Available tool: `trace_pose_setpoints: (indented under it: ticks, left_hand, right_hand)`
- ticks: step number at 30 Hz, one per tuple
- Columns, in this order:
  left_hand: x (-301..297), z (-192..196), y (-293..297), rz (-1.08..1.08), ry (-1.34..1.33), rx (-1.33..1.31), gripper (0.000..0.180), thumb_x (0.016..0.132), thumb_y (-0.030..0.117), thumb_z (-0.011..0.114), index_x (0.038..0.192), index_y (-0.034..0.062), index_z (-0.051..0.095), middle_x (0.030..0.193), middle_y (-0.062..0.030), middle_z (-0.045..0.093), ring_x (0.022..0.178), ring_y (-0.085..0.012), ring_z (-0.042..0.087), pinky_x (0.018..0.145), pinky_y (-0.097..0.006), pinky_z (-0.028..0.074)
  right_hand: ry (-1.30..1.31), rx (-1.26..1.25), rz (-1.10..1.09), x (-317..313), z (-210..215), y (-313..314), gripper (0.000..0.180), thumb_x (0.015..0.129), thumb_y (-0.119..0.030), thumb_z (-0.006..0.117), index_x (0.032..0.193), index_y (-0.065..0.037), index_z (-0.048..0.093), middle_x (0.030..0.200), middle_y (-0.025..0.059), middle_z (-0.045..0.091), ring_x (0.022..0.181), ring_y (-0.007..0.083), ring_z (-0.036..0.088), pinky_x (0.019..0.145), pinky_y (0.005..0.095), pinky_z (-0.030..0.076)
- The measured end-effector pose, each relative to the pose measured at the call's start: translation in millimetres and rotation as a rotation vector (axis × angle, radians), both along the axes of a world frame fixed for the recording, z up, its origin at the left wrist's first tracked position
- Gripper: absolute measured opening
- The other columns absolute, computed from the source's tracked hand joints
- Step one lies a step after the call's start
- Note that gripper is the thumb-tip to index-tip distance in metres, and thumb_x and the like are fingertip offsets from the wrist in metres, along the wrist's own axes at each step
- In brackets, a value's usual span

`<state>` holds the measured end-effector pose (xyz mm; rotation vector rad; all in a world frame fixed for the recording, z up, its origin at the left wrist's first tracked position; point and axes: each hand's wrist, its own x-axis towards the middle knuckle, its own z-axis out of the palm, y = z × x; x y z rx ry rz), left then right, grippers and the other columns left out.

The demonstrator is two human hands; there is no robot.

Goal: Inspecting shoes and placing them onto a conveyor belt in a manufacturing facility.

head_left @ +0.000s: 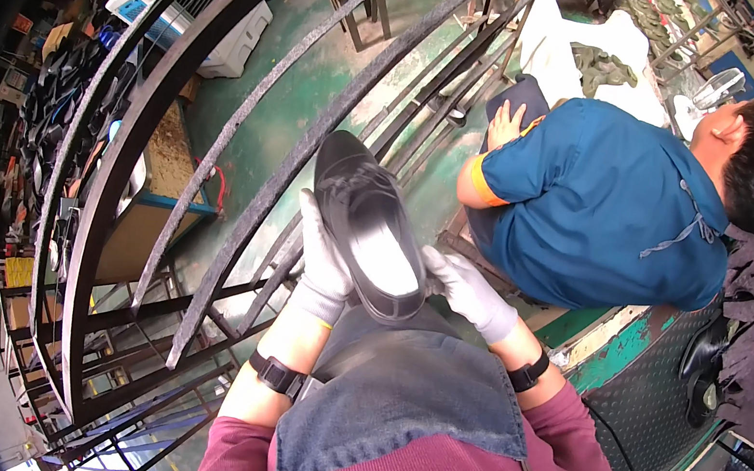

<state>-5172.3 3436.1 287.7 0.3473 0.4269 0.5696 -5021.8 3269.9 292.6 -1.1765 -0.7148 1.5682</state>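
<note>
A black lace-up shoe with a white insole is held in front of my body, its toe pointing away from me and slightly left. My left hand, in a white glove, grips the shoe along its left side, the thumb lying up the side. From the right, my gloved right hand has its bent fingers at the shoe's heel end; some of its fingertips are hidden behind the heel. The shoe's opening faces up toward me, and its sole is out of sight.
A tall black metal rack with long curved-looking bars stands at my left. Close on the right sits a co-worker in a blue shirt. Dark shoes lie on a textured mat at far right. A wooden-topped box stands beyond the rack.
</note>
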Motion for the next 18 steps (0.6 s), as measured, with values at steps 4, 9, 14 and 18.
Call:
trace_pose_setpoints:
  ticks: [4,9,14,18]
  left_hand:
    - [13,31,1,0.142,0.084,0.032,0.079,0.098,0.068,0.05,0.149,0.0084,0.045,0.148,-0.013,0.053,0.133,-0.0312,0.051,0.117,-0.049,0.037]
    - [16,41,1,0.11,-0.058,-0.045,0.064,0.102,0.055,0.055,0.148,0.0114,0.047,0.146,-0.0087,0.055,0.132,-0.0281,0.052,0.116,-0.048,0.037]
    - [23,52,-14,0.04,0.0,0.046,0.059,0.101,0.04,0.063,0.149,0.0087,0.046,0.146,-0.01,0.055,0.133,-0.0264,0.052,0.117,-0.047,0.037]
    - [10,43,-13,-0.051,0.037,0.086,0.056,0.098,0.031,0.066,0.145,0.0046,0.05,0.142,-0.0127,0.059,0.132,-0.0287,0.054,0.117,-0.048,0.037]
  right_hand:
    - [-0.159,0.376,-0.017,10,-20,-20,0.058,0.101,-0.022,0.059,0.151,0.003,0.041,0.147,0.0138,0.053,0.135,0.0252,0.052,0.117,0.0364,0.036]
    - [0.434,0.195,-0.139,-3,-4,-30,0.096,0.084,-0.011,0.079,0.161,-0.001,0.022,0.159,0.0113,0.04,0.147,0.0223,0.038,0.122,0.0376,0.029]
    - [0.174,0.153,-0.163,-11,10,-23,0.096,0.083,-0.015,0.082,0.16,-0.002,0.027,0.161,0.0095,0.036,0.147,0.0206,0.035,0.121,0.0376,0.029]
    - [0.181,0.126,-0.242,-23,20,-26,0.095,0.083,-0.02,0.085,0.159,-0.004,0.031,0.159,0.008,0.04,0.146,0.0188,0.036,0.121,0.0367,0.029]
